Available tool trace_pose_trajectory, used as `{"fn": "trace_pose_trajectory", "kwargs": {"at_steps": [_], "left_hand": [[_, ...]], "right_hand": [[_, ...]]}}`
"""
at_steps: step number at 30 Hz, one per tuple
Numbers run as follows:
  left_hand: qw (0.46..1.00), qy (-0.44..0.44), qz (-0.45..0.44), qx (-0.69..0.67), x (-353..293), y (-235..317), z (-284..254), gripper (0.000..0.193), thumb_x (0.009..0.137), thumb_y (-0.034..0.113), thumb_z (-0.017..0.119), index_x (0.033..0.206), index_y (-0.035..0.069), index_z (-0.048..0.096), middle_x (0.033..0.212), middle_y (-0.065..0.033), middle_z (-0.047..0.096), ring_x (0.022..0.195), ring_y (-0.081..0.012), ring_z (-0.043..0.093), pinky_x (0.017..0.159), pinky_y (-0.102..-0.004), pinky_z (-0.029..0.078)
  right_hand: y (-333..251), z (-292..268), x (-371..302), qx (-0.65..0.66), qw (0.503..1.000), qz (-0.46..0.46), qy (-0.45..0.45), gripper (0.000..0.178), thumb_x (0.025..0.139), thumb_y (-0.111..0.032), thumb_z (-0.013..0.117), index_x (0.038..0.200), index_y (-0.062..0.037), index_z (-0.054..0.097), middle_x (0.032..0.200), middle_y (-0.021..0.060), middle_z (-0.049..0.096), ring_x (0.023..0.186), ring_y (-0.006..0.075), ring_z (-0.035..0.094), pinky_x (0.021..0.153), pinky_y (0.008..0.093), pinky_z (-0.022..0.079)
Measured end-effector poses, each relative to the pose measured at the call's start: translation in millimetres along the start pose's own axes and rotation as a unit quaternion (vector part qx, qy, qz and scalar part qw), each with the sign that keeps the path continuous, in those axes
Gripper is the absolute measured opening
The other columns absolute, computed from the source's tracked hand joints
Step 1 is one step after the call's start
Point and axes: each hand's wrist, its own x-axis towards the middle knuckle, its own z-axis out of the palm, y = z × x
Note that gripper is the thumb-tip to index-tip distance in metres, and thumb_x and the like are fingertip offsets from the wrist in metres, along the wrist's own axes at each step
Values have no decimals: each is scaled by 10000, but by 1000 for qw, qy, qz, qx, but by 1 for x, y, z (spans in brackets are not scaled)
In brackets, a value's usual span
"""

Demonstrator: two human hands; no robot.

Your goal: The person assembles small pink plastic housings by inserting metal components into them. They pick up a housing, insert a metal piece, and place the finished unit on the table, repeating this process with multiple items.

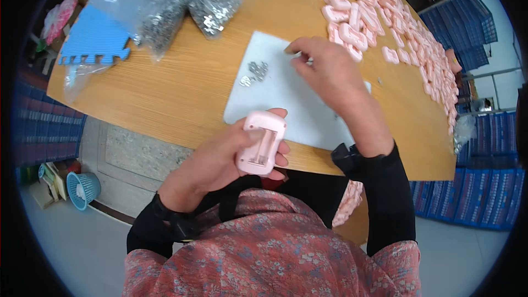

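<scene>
My left hand [220,148] is wrapped round a pale pink plastic casing [269,137], held just off the table's near edge. The casing's open battery compartment faces up, with metal contacts showing at its lower end and small holes near the corners. Over the right part of a white board [297,110] hovers my right hand [330,71], its fingers curled. A small bright bit shows by those fingers; what it is I cannot make out. Several small silvery metal pieces [257,70] lie in a loose pile on the board, left of my right hand.
Clear plastic bags of metal pieces [212,8] stand at the far left of the wooden table [159,91], beside a blue foam mat [96,36]. Many pink casings [355,33] are heaped along the far right. Blue crates [467,198] stand beyond, and a blue basket [82,190] sits on the floor.
</scene>
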Motion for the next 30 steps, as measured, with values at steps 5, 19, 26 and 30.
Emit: {"fn": "trace_pose_trajectory", "kwargs": {"at_steps": [5,19,26,30], "left_hand": [[999,-37,-13,8,6,-3,-2,715,1002,456,472,1508,-6,269,1135,-155,626,1000,-281,670,874,-461,569],[998,12,-31,61,48,-13,35,478,1021,254,504,1433,27,419,1032,-78,624,893,-168,663,776,-352,603],[985,96,-35,141,75,-21,62,508,941,92,620,1418,53,451,1031,-82,639,880,-155,663,786,-343,602],[986,74,1,147,89,-29,68,555,874,70,688,1374,3,458,974,-46,612,832,-121,627,703,-277,549]], "right_hand": [[14,-57,-65,55,982,168,-70,169,843,-99,712,981,-7,676,796,77,627,657,131,567,621,277,477],[35,-13,-141,62,977,201,45,122,819,-121,718,907,-55,666,824,106,657,672,281,650,606,366,510],[32,-32,-155,150,973,166,55,146,796,-56,720,928,-41,659,795,83,624,619,206,615,576,320,494],[17,-41,-155,168,976,107,82,150,782,-26,727,905,-35,642,786,68,615,599,183,596,551,298,477]]}}
